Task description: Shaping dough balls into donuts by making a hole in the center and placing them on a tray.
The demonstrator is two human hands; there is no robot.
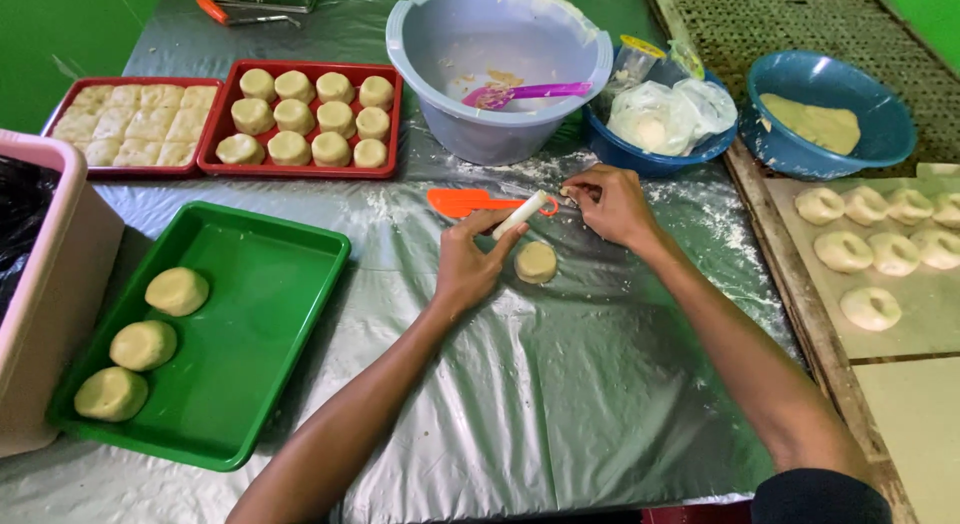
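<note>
The left hand gripped a short white tube, tilted, just above a round dough ball that lay on the plastic-covered table. The right hand pinched something small at the tube's far end; what it was could not be told. An orange scraper lay just beyond. The step looked like readying the tube; next, it probably needed pressing squarely into the ball's middle.

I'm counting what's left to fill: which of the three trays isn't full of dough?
The green tray, nearest the person, beside the left hand. It holds only three dough balls along its left side; both red trays behind it are packed.
</note>
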